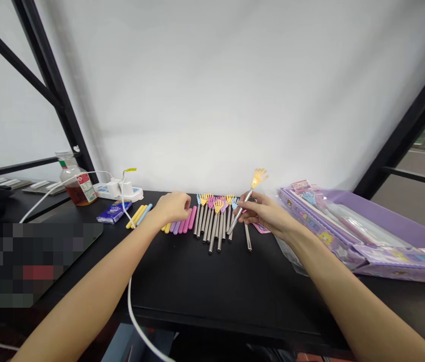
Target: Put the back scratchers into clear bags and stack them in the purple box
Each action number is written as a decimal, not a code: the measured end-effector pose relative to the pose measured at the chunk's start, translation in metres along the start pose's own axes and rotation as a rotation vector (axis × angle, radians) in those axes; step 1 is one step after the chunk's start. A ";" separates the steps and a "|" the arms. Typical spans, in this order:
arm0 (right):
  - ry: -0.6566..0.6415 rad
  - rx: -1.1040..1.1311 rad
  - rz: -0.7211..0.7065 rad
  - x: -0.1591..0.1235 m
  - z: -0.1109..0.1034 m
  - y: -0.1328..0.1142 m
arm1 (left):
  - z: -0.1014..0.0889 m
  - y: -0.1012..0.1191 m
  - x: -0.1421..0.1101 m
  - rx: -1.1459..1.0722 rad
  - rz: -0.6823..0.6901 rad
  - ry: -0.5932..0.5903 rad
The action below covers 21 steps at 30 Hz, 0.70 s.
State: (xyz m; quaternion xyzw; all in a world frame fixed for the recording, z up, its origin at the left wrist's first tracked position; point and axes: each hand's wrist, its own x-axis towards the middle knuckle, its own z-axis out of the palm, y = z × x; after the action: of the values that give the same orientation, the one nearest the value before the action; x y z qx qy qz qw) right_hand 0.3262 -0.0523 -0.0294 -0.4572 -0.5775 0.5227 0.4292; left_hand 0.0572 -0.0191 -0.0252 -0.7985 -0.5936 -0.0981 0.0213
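The black desk (235, 286), power strip (136, 194) and drink bottle (77, 183) suggest a home or office workspace.

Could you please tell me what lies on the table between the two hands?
In the head view, pink sticks and a cluster of back scratchers lie between the left hand and the right hand.

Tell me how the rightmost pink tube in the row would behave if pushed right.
The pink tube looks round, so it would likely roll, but the scratchers just to its right might stop it. Its straight shape suggests it is stiff, and its smooth-looking surface may feel slippery.
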 end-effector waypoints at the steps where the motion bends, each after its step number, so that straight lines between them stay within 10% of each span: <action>1: 0.010 0.014 -0.002 0.000 0.000 0.000 | -0.001 -0.002 0.000 0.008 -0.014 -0.008; 21: -0.071 0.221 -0.151 -0.004 0.023 0.002 | -0.009 -0.013 0.000 0.081 -0.166 -0.141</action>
State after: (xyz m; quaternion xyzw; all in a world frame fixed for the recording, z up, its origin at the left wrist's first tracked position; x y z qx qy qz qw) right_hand 0.3046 -0.0613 -0.0335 -0.3438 -0.5640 0.5652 0.4942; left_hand 0.0431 -0.0169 -0.0173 -0.7500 -0.6611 -0.0189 0.0036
